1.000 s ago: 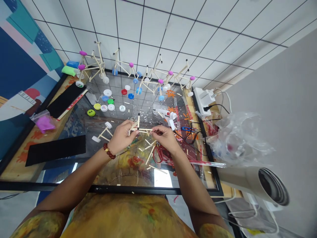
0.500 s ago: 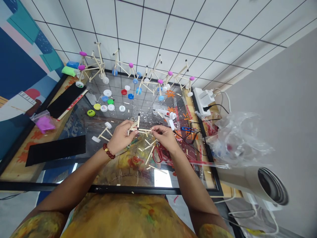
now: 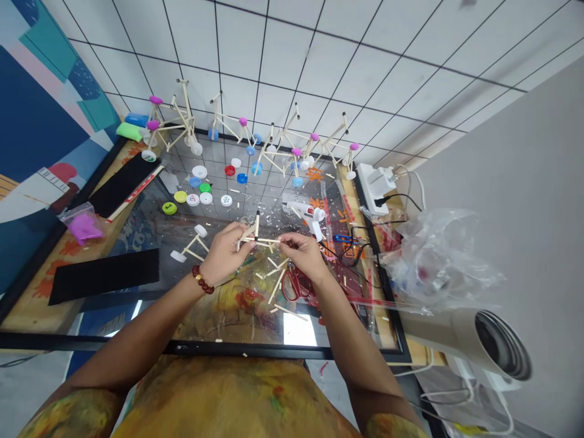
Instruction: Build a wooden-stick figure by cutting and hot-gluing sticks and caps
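Over the middle of a glass-topped table (image 3: 137,231), my left hand (image 3: 224,252) pinches a small frame of thin wooden sticks (image 3: 256,238). One black-tipped stick stands upright from the frame. My right hand (image 3: 305,255) is closed on the frame's right end, fingers pressed together on a stick. Loose stick pieces (image 3: 278,286) lie on the glass under both hands. A beaded bracelet (image 3: 201,280) is on my left wrist.
A white glue gun (image 3: 306,212) lies just beyond my right hand, red scissors (image 3: 292,285) beneath it. Several stick models (image 3: 278,146) and bottle caps (image 3: 201,188) fill the far side. Black strips (image 3: 103,275) lie left; a power strip (image 3: 376,182), plastic bag (image 3: 438,255) and paper roll (image 3: 469,340) right.
Both hands keep hold of the stick frame and have barely shifted. The view has tilted slightly.
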`<state>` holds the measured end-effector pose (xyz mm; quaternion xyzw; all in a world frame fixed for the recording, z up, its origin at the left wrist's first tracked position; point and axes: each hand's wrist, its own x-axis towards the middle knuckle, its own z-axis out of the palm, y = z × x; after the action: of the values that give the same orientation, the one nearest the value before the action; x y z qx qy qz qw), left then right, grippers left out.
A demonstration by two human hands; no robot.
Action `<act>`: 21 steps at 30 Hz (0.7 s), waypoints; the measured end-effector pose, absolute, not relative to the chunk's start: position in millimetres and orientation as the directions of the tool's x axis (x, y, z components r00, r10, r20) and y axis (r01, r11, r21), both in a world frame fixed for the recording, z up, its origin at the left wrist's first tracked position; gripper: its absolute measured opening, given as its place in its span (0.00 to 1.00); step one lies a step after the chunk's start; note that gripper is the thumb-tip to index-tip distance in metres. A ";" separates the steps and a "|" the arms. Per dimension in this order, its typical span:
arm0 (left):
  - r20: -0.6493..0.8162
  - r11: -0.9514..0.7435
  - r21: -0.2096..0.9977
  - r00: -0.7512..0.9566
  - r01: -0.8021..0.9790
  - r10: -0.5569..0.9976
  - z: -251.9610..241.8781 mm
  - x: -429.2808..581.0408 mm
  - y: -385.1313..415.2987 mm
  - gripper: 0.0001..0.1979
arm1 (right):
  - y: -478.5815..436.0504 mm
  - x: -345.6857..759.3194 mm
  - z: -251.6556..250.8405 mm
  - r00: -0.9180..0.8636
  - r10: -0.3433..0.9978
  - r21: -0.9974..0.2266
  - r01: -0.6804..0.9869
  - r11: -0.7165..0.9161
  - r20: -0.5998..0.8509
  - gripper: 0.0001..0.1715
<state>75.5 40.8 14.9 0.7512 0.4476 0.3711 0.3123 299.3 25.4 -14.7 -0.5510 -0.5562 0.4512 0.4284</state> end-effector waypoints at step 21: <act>0.509 -0.530 0.564 0.239 0.633 0.827 42.8 77.7 32.6 0.40 | 27.9 296.7 -20.3 -0.054 0.992 -0.960 0.250 0.127 0.117 0.07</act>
<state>77.7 32.6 42.8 0.7779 0.4693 0.4000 0.1210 296.7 27.9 -20.3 -0.5182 -0.5992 0.4100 0.4521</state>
